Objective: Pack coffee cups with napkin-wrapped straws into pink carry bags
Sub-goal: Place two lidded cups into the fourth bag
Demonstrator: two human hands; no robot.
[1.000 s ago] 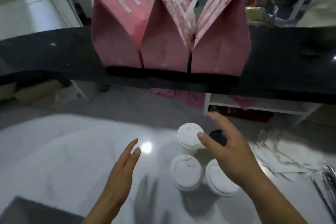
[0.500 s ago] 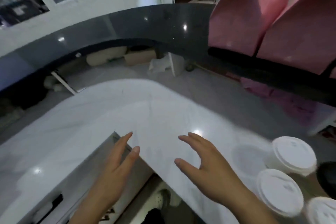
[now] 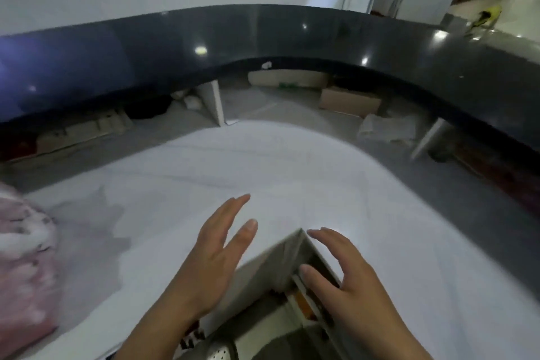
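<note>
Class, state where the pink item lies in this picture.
In the head view, the pink item lies at the far left edge on the white counter, left of the left hand and apart from it.

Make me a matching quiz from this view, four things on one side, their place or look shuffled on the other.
1 left hand
2 pink bundle
3 cardboard box
4 raised counter

A glossy black, curved
B under the counter's overhang
C at the view's far left edge
D fingers straight, above the white worktop

Pairs: 1-D, 2-C, 3-B, 4-A
</note>
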